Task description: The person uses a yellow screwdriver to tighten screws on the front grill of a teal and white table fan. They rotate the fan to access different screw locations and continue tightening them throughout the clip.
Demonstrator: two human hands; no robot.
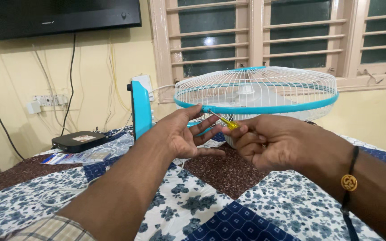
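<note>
A table fan lies on its back on a patterned bedspread, its white wire grille (255,87) facing up with a turquoise rim band (269,109) around it. My left hand (182,134) reaches to the near left part of the rim, fingers spread, thumb touching the band. My right hand (269,143) is closed on a small screwdriver with a yellow handle (231,125); its metal tip points up-left at the rim band beside my left thumb. A black cord bracelet with a gold charm (349,182) sits on my right wrist.
The fan's turquoise base (141,109) stands upright behind my left hand. A black set-top box (78,141) and some cards (74,157) lie at the left of the bed. Wall sockets, hanging cables, a dark screen and a louvred window are behind.
</note>
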